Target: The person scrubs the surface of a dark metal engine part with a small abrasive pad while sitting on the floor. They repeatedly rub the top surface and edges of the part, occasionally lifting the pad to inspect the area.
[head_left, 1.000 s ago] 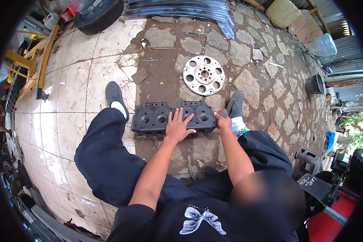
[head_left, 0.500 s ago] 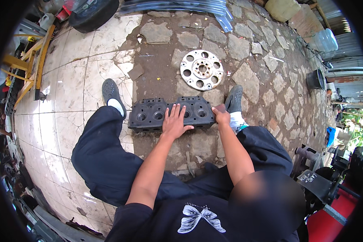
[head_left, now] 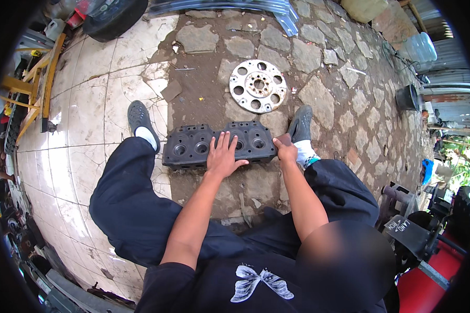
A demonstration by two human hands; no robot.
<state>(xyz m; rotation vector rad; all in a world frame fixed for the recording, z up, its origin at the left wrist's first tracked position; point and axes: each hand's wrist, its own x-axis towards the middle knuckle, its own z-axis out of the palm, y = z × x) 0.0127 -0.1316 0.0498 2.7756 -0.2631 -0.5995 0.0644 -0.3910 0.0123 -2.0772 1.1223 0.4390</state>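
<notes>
A dark metal cylinder head (head_left: 196, 151) with round ports and bolt holes lies on the ground between my feet. Across its middle, my left hand (head_left: 223, 156) rests flat with the fingers stretched out. At its right end is my right hand (head_left: 286, 151), closed on a small reddish-brown piece that looks like folded sandpaper (head_left: 282, 139). The piece is against the end edge of the cylinder head; the fingertips below it are partly hidden. Beyond the head, a round pale metal flywheel plate (head_left: 244, 89) with large holes lies flat on the ground.
White cracked tiles (head_left: 83, 125) cover the left, with dirt and flat stones (head_left: 318, 99) to the right. A yellow frame (head_left: 49, 78) and a tyre (head_left: 115, 21) stand at far left. Bluish metal strips (head_left: 224, 6) lie at the back. A black bucket (head_left: 407, 97) is at right.
The whole view has shifted slightly, so things appear a little further left and up. Both hands keep their places on the cylinder head.
</notes>
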